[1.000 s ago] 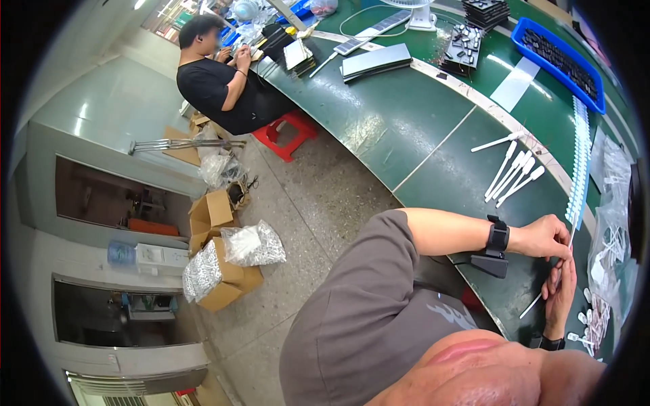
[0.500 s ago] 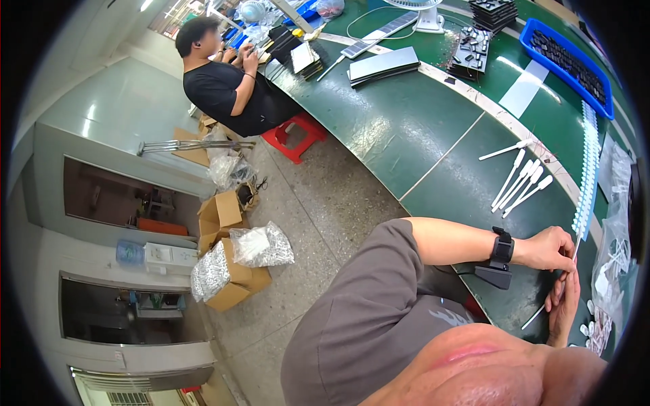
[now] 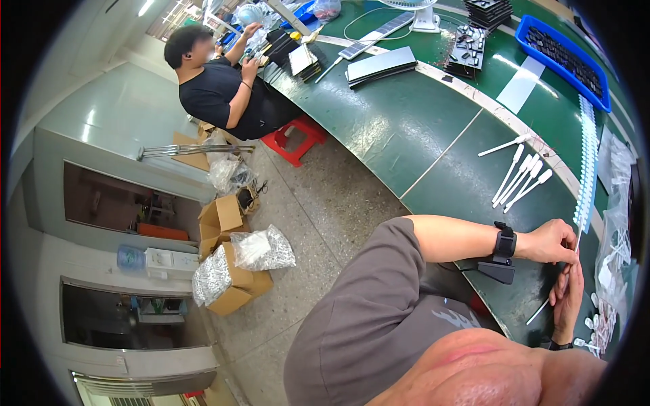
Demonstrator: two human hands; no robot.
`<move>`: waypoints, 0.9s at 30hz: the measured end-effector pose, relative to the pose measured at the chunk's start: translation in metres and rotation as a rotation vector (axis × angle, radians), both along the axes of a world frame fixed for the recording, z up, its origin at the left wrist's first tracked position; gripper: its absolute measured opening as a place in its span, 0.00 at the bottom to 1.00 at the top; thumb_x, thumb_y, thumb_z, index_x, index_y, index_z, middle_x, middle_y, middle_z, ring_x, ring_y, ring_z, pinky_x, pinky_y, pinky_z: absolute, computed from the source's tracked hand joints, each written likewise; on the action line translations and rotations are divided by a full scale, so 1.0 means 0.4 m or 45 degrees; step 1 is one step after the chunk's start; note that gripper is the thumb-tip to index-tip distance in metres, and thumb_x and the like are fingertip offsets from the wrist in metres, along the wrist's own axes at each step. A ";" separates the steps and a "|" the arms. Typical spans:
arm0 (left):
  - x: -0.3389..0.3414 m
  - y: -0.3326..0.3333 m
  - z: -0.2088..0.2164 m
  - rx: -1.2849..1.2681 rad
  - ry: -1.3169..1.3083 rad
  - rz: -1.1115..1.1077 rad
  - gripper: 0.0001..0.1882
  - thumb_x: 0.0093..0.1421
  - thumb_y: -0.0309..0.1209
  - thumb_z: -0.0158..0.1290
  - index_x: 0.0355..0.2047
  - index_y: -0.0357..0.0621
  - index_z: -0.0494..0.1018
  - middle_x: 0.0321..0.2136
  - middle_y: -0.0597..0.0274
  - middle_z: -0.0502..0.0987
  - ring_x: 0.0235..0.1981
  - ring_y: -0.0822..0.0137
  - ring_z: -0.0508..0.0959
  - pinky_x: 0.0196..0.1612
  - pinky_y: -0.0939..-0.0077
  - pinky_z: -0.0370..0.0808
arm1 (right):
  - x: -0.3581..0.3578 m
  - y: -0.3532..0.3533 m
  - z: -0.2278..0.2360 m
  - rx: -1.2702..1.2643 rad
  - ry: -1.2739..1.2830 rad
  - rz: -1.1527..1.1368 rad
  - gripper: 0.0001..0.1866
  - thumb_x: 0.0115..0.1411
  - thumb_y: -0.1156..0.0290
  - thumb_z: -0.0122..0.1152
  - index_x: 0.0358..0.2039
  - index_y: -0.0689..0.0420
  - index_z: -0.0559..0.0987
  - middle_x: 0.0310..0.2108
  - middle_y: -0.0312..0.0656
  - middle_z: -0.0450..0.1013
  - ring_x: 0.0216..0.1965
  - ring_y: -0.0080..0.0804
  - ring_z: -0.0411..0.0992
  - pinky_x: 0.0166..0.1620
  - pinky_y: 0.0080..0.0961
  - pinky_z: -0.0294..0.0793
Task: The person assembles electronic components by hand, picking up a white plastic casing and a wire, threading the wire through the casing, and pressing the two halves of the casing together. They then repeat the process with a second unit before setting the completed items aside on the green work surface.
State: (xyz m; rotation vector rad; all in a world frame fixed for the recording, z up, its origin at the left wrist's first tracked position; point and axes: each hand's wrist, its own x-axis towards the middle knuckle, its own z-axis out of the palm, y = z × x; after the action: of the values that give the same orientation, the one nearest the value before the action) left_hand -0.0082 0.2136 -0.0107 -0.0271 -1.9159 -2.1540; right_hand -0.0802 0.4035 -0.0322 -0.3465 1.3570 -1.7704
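Note:
My left hand, with a black strap and device at the wrist, is closed in a pinch on a thin white strip at the bench's right side. Just below it, my right hand has its fingers curled, nearly touching the left fingertips. From under the right fingers a slim white stick sticks out toward the bench edge. Whether strip and stick are one piece is hidden by the hands. Several white sticks with broad flat ends lie on the green bench beyond my left wrist.
A pale blue toothed strip runs along the bench beside clear plastic bags. Small white pieces lie near my right hand. Farther off are a blue tray of black parts, grey panels and a seated person.
My hands have stayed nearly in place, the left fingers shifting slightly at the strip. The seated person has raised one arm toward the fan.

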 end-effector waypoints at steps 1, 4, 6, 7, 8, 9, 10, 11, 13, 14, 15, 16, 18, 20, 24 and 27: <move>0.002 -0.001 0.004 0.019 0.001 0.000 0.11 0.51 0.29 0.61 0.22 0.31 0.77 0.20 0.56 0.77 0.19 0.71 0.76 0.22 0.77 0.72 | -0.001 0.000 -0.002 -0.006 0.001 0.010 0.13 0.71 0.61 0.46 0.47 0.57 0.69 0.22 0.28 0.61 0.15 0.11 0.54 0.14 0.10 0.55; -0.001 -0.004 -0.003 -0.010 -0.023 -0.016 0.11 0.52 0.30 0.61 0.23 0.32 0.77 0.21 0.57 0.77 0.20 0.71 0.77 0.23 0.77 0.72 | 0.000 -0.002 -0.004 0.009 0.004 -0.003 0.13 0.71 0.61 0.46 0.47 0.57 0.69 0.22 0.28 0.61 0.15 0.11 0.54 0.15 0.10 0.55; -0.001 -0.003 -0.006 -0.024 -0.033 -0.023 0.11 0.52 0.30 0.62 0.23 0.32 0.77 0.22 0.57 0.77 0.21 0.70 0.77 0.23 0.76 0.72 | 0.001 -0.002 -0.003 0.017 0.007 -0.008 0.13 0.71 0.61 0.46 0.46 0.57 0.69 0.22 0.28 0.61 0.15 0.11 0.54 0.15 0.10 0.55; -0.001 -0.002 -0.007 -0.037 -0.020 -0.013 0.11 0.52 0.30 0.62 0.23 0.32 0.77 0.22 0.57 0.77 0.21 0.71 0.77 0.23 0.77 0.72 | 0.002 -0.001 -0.002 0.018 0.011 -0.006 0.13 0.71 0.61 0.46 0.46 0.57 0.69 0.22 0.28 0.61 0.15 0.11 0.54 0.14 0.10 0.55; -0.001 -0.001 -0.007 -0.051 -0.006 -0.003 0.11 0.52 0.30 0.62 0.23 0.32 0.77 0.22 0.57 0.77 0.21 0.71 0.77 0.23 0.77 0.72 | 0.002 0.000 -0.001 0.019 0.014 -0.004 0.13 0.71 0.61 0.46 0.46 0.57 0.69 0.22 0.28 0.61 0.15 0.11 0.53 0.14 0.10 0.55; -0.001 0.000 -0.008 -0.064 0.006 0.007 0.11 0.52 0.30 0.61 0.23 0.32 0.77 0.21 0.57 0.77 0.21 0.71 0.77 0.23 0.77 0.72 | 0.002 0.000 -0.001 0.020 0.016 -0.003 0.13 0.71 0.61 0.46 0.46 0.57 0.69 0.22 0.28 0.61 0.15 0.11 0.53 0.14 0.10 0.55; -0.002 0.000 -0.008 -0.064 0.005 0.006 0.11 0.52 0.30 0.61 0.23 0.32 0.77 0.21 0.57 0.77 0.21 0.71 0.77 0.23 0.77 0.72 | 0.002 0.000 -0.001 0.020 0.016 -0.003 0.13 0.71 0.61 0.46 0.46 0.57 0.69 0.22 0.28 0.61 0.15 0.11 0.53 0.14 0.10 0.55; -0.001 0.000 -0.008 -0.057 -0.009 0.000 0.11 0.52 0.30 0.61 0.23 0.32 0.77 0.21 0.57 0.77 0.21 0.71 0.77 0.23 0.77 0.72 | 0.002 -0.001 0.000 0.016 0.016 0.002 0.13 0.71 0.61 0.46 0.46 0.57 0.69 0.22 0.28 0.61 0.15 0.11 0.53 0.14 0.10 0.55; 0.001 -0.002 -0.005 -0.043 -0.036 -0.015 0.11 0.53 0.30 0.61 0.23 0.32 0.77 0.21 0.57 0.77 0.21 0.71 0.77 0.23 0.77 0.72 | 0.003 -0.003 0.002 0.010 0.016 0.012 0.13 0.71 0.61 0.46 0.45 0.57 0.69 0.22 0.28 0.61 0.15 0.11 0.53 0.14 0.09 0.55; 0.002 -0.004 -0.002 -0.042 -0.035 -0.016 0.11 0.53 0.30 0.61 0.23 0.32 0.77 0.21 0.57 0.77 0.21 0.71 0.77 0.23 0.77 0.72 | 0.002 -0.004 0.001 0.010 0.016 0.010 0.13 0.71 0.61 0.46 0.45 0.57 0.69 0.22 0.28 0.61 0.15 0.11 0.53 0.14 0.09 0.55; 0.005 -0.005 0.003 -0.025 -0.044 -0.023 0.11 0.53 0.30 0.61 0.24 0.32 0.77 0.21 0.57 0.77 0.21 0.71 0.77 0.23 0.77 0.72 | 0.001 -0.004 -0.002 0.004 0.015 0.015 0.13 0.71 0.61 0.46 0.46 0.58 0.69 0.22 0.28 0.61 0.15 0.11 0.53 0.14 0.09 0.55; 0.007 -0.007 0.006 -0.009 -0.053 -0.030 0.11 0.53 0.30 0.61 0.24 0.32 0.77 0.21 0.57 0.77 0.20 0.71 0.77 0.23 0.78 0.72 | -0.001 -0.003 -0.006 -0.003 0.014 0.019 0.14 0.71 0.61 0.46 0.47 0.58 0.69 0.21 0.28 0.61 0.15 0.11 0.53 0.14 0.09 0.55; 0.007 -0.006 0.004 0.009 -0.065 -0.036 0.11 0.53 0.30 0.61 0.24 0.32 0.77 0.21 0.57 0.77 0.20 0.71 0.77 0.23 0.78 0.73 | 0.000 -0.004 -0.007 -0.009 0.010 0.024 0.14 0.71 0.61 0.46 0.47 0.58 0.69 0.21 0.28 0.61 0.14 0.11 0.53 0.14 0.09 0.55; 0.003 -0.004 -0.005 -0.005 -0.050 -0.036 0.11 0.53 0.30 0.61 0.25 0.32 0.78 0.21 0.58 0.78 0.20 0.72 0.77 0.22 0.78 0.73 | 0.004 -0.005 -0.001 0.004 0.007 0.016 0.15 0.71 0.60 0.46 0.49 0.58 0.69 0.21 0.28 0.60 0.14 0.11 0.53 0.14 0.09 0.55; -0.002 -0.002 -0.013 -0.025 -0.023 -0.027 0.11 0.53 0.30 0.61 0.25 0.32 0.78 0.21 0.58 0.78 0.20 0.72 0.77 0.22 0.78 0.73 | -0.001 0.001 -0.010 0.028 0.007 -0.002 0.16 0.71 0.60 0.46 0.51 0.59 0.68 0.21 0.28 0.60 0.14 0.11 0.53 0.14 0.09 0.55; -0.001 -0.004 -0.009 -0.015 -0.039 -0.037 0.11 0.53 0.30 0.61 0.25 0.32 0.78 0.22 0.58 0.77 0.19 0.72 0.77 0.22 0.78 0.73 | 0.006 -0.003 -0.004 0.038 0.007 -0.026 0.17 0.71 0.60 0.46 0.51 0.58 0.69 0.21 0.27 0.60 0.14 0.11 0.53 0.14 0.09 0.54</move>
State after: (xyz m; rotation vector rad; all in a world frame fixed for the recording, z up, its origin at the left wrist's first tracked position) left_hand -0.0086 0.2121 -0.0145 -0.0236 -1.9565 -2.1744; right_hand -0.0780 0.4022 -0.0339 -0.3223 1.3938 -1.7651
